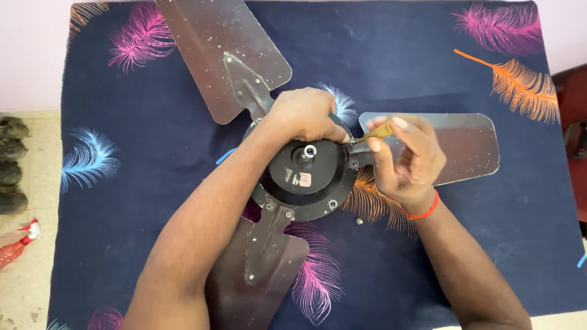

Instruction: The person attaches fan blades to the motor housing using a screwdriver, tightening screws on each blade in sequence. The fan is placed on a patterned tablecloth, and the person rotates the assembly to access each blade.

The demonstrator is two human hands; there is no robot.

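Observation:
A ceiling fan lies on its back, its round black motor housing [309, 178] in the middle with three dusty brown blades spreading out: one at the top left [220, 55], one at the right [468, 143], one at the bottom [260, 275]. My left hand [304, 113] rests on the top edge of the housing, pressing it down. In my right hand [400, 156] is a small yellow-handled screwdriver [378, 132], its tip at the bracket where the right blade meets the housing. A red band circles my right wrist.
The fan lies on a dark blue cloth [134, 201] with a coloured feather print, spread over a table. A loose screw [359, 220] lies on the cloth just below the housing. A red spray bottle [18, 244] and dark shoes [11, 171] are on the floor at the left.

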